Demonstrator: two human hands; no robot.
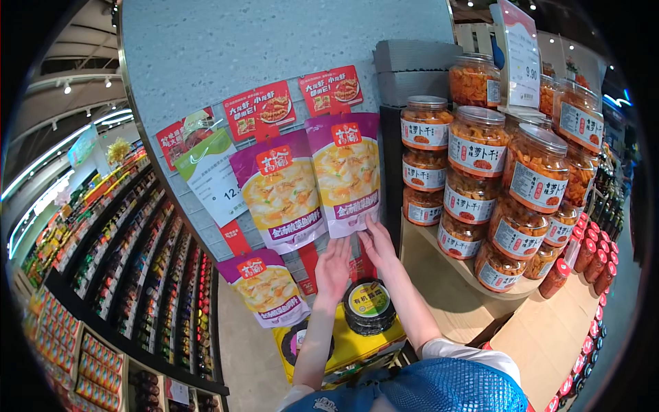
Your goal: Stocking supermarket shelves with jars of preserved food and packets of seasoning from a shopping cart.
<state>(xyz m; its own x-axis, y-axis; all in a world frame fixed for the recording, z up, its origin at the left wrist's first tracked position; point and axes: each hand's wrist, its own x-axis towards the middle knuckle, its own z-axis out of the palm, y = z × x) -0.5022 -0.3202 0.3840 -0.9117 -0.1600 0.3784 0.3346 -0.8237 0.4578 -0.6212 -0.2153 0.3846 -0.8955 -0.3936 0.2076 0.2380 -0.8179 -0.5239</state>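
Several purple and yellow seasoning pouches hang on red strips against a grey-blue panel. The upper right pouch has both my hands at its bottom edge. My left hand is raised with its fingers extended, the fingertips just under that pouch's lower left corner. My right hand has its fingertips at the lower right corner; whether they pinch it is unclear. Left of it hangs a second pouch, touching its edge. A third pouch hangs lower left, apart from my hands.
Stacked clear jars of orange pickles stand on a wooden display at the right. Below my hands, a round black package sits on a yellow box. A price sign hangs left of the pouches. Long stocked shelves curve along the left.
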